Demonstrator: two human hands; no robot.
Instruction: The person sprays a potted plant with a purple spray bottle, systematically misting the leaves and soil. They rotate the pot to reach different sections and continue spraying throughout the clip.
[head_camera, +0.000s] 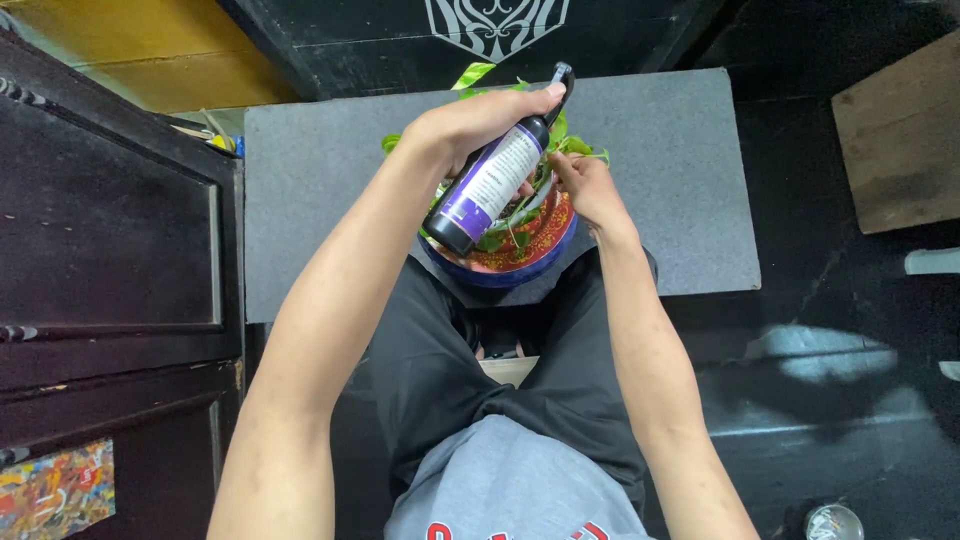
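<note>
My left hand (478, 122) grips a dark spray bottle (487, 190) with a white and purple label, nozzle pointing away from me, held tilted above a potted plant. The plant's green leaves (568, 146) rise from a round pot (520, 262) with a blue rim and a red and orange patterned inside. My right hand (585, 185) reaches into the foliage and pinches a leaf or stem just right of the bottle. The pot stands on a grey mat (680, 170) in front of my knees; the bottle and my left forearm hide much of it.
A dark wooden cabinet (110, 250) stands close on the left. Beyond the mat is a black panel with a white emblem (497, 25). A wooden board (900, 140) lies at the right. A small round glass object (833, 522) sits on the dark floor at lower right.
</note>
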